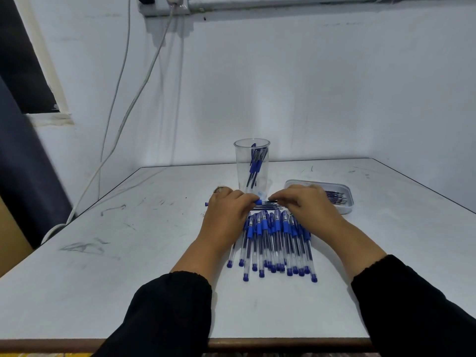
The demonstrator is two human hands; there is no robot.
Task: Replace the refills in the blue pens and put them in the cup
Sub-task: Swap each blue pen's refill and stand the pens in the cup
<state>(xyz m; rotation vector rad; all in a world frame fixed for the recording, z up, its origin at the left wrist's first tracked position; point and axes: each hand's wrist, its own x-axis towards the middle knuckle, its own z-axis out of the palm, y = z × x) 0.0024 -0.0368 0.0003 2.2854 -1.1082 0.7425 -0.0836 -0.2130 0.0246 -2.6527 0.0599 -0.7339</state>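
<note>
Sleeves: black, long, loose fabric on both forearms
Cuffs: gathered, slightly ruffled edges, ending just above the wrists
Left hand (228, 213): bare, no glove
Right hand (307, 206): bare, no glove

A bare, makeshift work corner — likely a small workshop or back room rather than a home. The hands (226, 212) rest on a scuffed, pen-marked white table (116, 266) pushed into plain painted walls (283, 86). Above and to their left, loose white cables (123, 117) hang from a wall-mounted conduit (283, 3) — beside a dark window opening (23, 60) with a chipped sill.
</note>
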